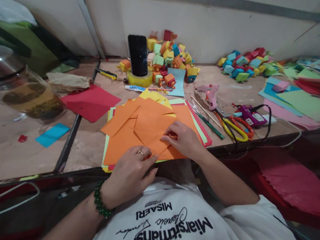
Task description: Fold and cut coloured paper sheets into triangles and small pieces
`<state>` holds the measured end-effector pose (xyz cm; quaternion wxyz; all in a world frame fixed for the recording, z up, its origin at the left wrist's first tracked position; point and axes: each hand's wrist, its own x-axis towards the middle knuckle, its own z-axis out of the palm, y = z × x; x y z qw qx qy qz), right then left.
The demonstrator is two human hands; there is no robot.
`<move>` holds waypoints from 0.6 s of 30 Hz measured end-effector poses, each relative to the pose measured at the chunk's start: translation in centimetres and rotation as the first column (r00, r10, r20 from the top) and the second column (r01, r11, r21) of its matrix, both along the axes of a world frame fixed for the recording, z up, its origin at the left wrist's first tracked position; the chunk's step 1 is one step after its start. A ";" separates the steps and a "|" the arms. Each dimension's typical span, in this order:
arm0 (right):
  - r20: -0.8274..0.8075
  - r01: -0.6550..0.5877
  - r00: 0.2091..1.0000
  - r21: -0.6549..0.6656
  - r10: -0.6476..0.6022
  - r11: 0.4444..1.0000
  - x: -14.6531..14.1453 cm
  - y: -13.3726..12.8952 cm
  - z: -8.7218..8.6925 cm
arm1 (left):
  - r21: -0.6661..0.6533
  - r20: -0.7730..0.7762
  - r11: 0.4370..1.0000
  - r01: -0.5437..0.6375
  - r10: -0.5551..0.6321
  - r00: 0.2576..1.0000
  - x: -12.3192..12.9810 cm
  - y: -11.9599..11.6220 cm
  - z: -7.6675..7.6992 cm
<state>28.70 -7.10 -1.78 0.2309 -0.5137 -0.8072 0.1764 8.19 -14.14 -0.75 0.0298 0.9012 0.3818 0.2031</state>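
Note:
A sheet of orange paper (pixel 155 123) lies turned at an angle on top of a stack of coloured paper (pixel 123 146) at the table's front edge. My left hand (pixel 132 168), with a ring and a green bead bracelet, is closed at the near corner of this sheet, fingertips pressing on it. My right hand (pixel 185 139) has its thumb and fingers pinched together at the sheet's right side. The fingers partly hide the edges there. Smaller orange pieces (pixel 122 118) and yellow paper (pixel 156 97) lie on the stack too.
Behind the stack, a phone (pixel 138 55) leans upright in a tape roll (pixel 141 79), beside a heap of folded paper cubes (pixel 168 56). A pink glue gun (pixel 209 94), scissors (pixel 234 129) and a green pen (pixel 210 125) lie to the right. A glass jar (pixel 32 96) stands left.

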 end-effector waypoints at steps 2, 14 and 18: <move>0.077 -0.012 0.997 0.019 0.011 1.000 -0.1 -0.5 0.5 | 0.022 -0.001 1.000 -0.009 0.009 1.000 0.1 0.0 0.1; 0.008 -0.001 1.000 -0.010 0.001 1.000 2.2 -0.2 -0.3 | 0.030 -0.024 1.000 -0.003 0.004 1.000 0.1 0.2 0.2; -0.097 -0.036 0.995 -0.049 0.032 0.998 3.7 0.3 -0.8 | 0.029 -0.027 1.000 -0.008 0.009 1.000 0.1 0.0 0.2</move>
